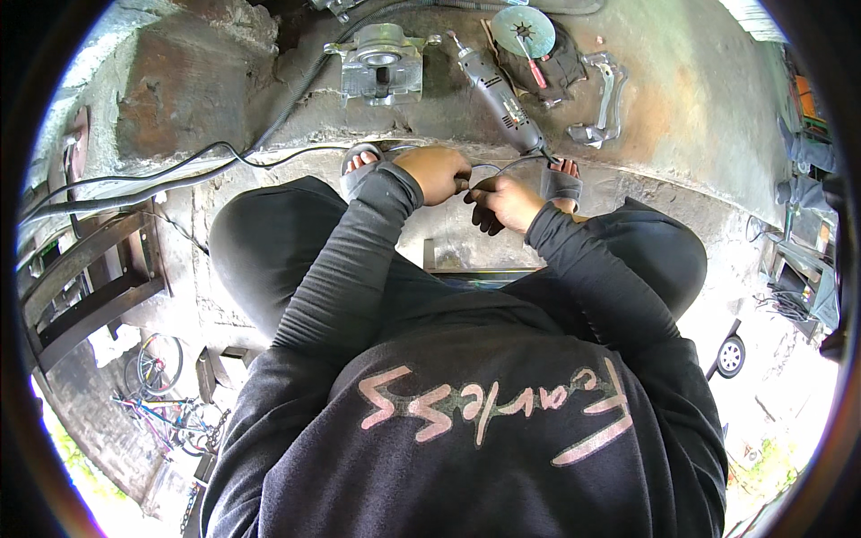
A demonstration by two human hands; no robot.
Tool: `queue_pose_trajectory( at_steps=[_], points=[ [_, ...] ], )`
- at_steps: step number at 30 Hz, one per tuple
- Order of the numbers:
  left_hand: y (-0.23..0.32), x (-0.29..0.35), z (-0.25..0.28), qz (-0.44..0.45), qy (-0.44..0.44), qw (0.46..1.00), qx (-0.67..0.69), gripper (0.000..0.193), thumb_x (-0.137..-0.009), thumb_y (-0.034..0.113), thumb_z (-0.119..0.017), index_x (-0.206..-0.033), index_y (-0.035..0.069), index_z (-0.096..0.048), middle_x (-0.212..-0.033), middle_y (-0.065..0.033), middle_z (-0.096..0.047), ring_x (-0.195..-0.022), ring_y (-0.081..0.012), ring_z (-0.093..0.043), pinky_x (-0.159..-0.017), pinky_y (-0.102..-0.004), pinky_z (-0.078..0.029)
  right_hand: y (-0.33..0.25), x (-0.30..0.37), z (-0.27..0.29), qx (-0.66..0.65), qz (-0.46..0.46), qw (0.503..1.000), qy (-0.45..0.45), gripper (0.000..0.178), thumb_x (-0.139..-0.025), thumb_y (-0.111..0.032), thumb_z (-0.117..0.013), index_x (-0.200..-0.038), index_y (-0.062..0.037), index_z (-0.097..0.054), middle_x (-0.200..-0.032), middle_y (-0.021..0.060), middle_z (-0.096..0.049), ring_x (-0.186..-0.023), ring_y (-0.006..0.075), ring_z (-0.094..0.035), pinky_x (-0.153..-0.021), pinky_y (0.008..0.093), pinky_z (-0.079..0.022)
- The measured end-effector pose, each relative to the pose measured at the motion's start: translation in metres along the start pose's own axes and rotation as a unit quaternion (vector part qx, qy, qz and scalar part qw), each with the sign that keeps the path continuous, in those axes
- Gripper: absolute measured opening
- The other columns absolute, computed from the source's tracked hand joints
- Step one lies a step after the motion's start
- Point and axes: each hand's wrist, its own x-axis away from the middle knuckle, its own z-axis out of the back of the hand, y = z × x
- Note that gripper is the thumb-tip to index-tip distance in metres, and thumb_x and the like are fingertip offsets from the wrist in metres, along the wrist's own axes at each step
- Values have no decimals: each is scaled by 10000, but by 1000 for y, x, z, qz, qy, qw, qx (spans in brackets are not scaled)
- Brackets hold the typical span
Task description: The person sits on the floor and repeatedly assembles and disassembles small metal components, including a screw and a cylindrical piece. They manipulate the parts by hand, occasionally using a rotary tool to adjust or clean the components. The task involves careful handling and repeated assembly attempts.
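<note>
So the thing in play looks to be the black power cord (521, 162) off a grey die grinder (496, 97). It's right by the hands, looping from the tail of the grinder past the fingertips, between the two sandalled feet. Left grip (434, 175): fingers curled in, tips close together. Right grip (508, 203): thumb and forefinger near each other, the rest loosely bent. Can't tell whether either one is really clamped on the cord, the fingers hide it

I'd expect that cord to be light, bendy and a bit springy, maybe slick if it's greasy. Pinch it along a plain stretch, not right where it enters the tool, that's the bit that'd crack first imo. The grinder should be the heavy, stiff end, so take it round the barrel and leave the slim tip alone. It's lying on the concrete slab (686, 103), near a chunky brake caliper (383, 67)
</note>
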Motion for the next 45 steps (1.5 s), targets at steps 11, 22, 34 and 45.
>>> queue_pose_trajectory(
  at_steps=[11, 22, 34, 45],
  points=[
    [-31, -26, -52, 170, 121, 974, 84, 340, -880, 303, -544, -885, -18, -655, -869, -189, -667, -838, -349, -629, -761, -399, -480, 48, -43, -23, -303, -7, 948, 99, 274, -962, -220, -448, -785, -36, -547, -569, 58, -510, -401, 173, -453, -364, 308, -334],
    [-62, -69, -144, 283, 271, 811, 434, 434, -982, 325, -410, -989, -54, -622, -924, -173, -657, -827, -246, -605, -756, -320, -456, 71, -132, -36, 7, 99, 934, 343, 301, -889, -208, -524, -835, 55, -661, -807, 276, -637, -773, 408, -621, -684, 420, -465],
    [-42, -70, -138, 275, 329, 632, 645, 316, -980, 233, -430, -948, -16, -622, -896, -116, -635, -809, -183, -567, -779, -306, -435, 69, -134, -43, -150, 65, 930, 329, 281, -902, -164, -495, -899, 70, -650, -813, 261, -640, -741, 380, -618, -696, 408, -464],
    [-35, -64, -124, 266, 317, 642, 645, 294, -983, 205, -425, -968, -20, -614, -934, -97, -623, -828, -155, -554, -779, -287, -438, 53, -123, -45, -171, 60, 926, 330, 261, -899, -139, -487, -878, 64, -649, -789, 232, -645, -713, 323, -617, -685, 387, -469]
  ],
)
